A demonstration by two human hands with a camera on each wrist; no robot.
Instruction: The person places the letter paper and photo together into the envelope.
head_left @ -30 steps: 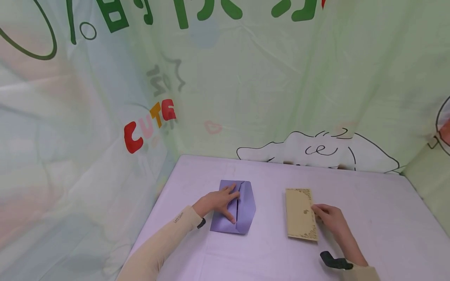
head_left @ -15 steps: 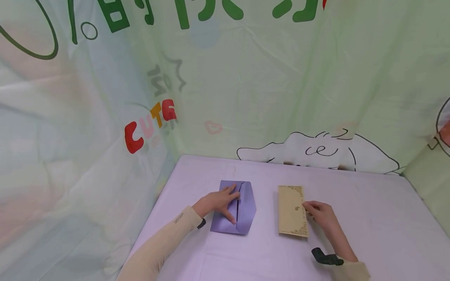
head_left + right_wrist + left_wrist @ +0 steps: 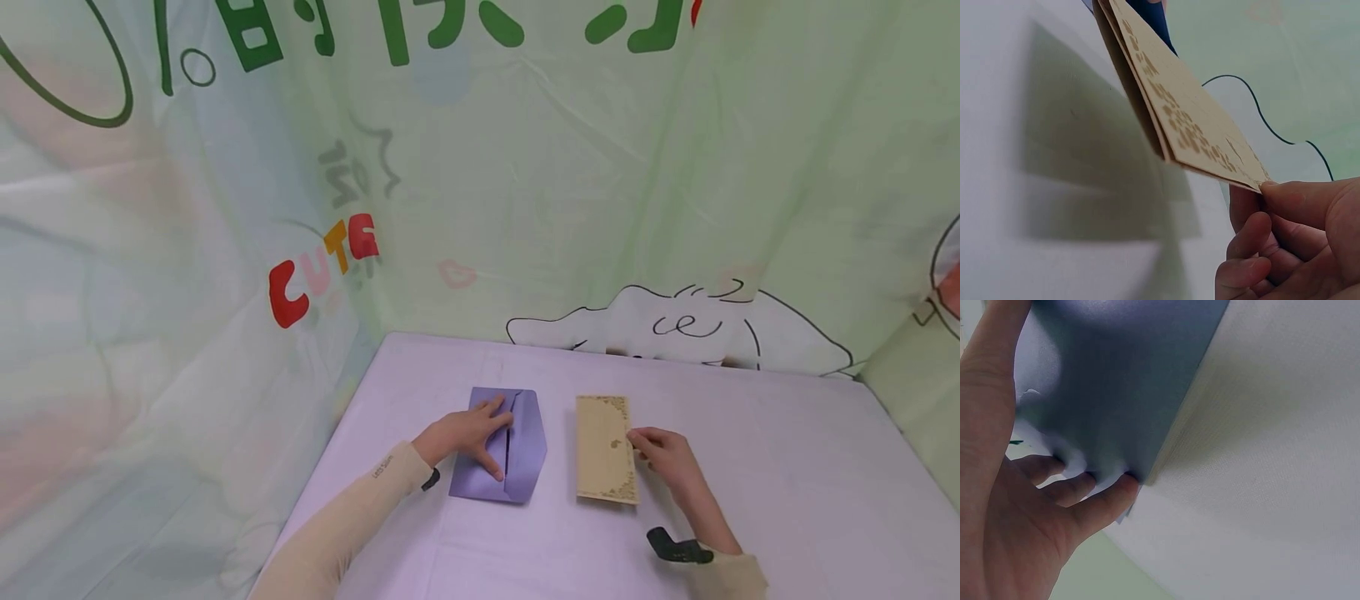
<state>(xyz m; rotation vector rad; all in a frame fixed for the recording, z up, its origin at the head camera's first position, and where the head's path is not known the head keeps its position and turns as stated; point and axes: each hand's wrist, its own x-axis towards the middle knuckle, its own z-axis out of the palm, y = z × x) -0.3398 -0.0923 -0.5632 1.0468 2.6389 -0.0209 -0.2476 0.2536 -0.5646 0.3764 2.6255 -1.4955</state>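
A purple envelope [image 3: 528, 446] lies on the left half of the table, its pointed flap spread out to the right. My left hand [image 3: 467, 435] rests on it with fingers and thumb spread; in the left wrist view its fingertips touch the envelope's surface [image 3: 1122, 381]. To the right, a folded tan card [image 3: 602, 450] with brown ornamental corners is held by my right hand [image 3: 669, 458]. Thumb and fingers pinch the card's right edge. In the right wrist view the folded layers of the card [image 3: 1191, 119] part slightly, and it hangs above its shadow on the cloth.
A pale lilac cloth [image 3: 787, 467] covers the table. Behind and at the left hang printed curtains [image 3: 562, 192] with green characters and drawings, meeting the table's back edge. A dark band [image 3: 678, 548] sits at the right wrist.
My right hand has carried the tan card to the left, narrowing the gap to the purple envelope. My left hand and the envelope have stayed in place.
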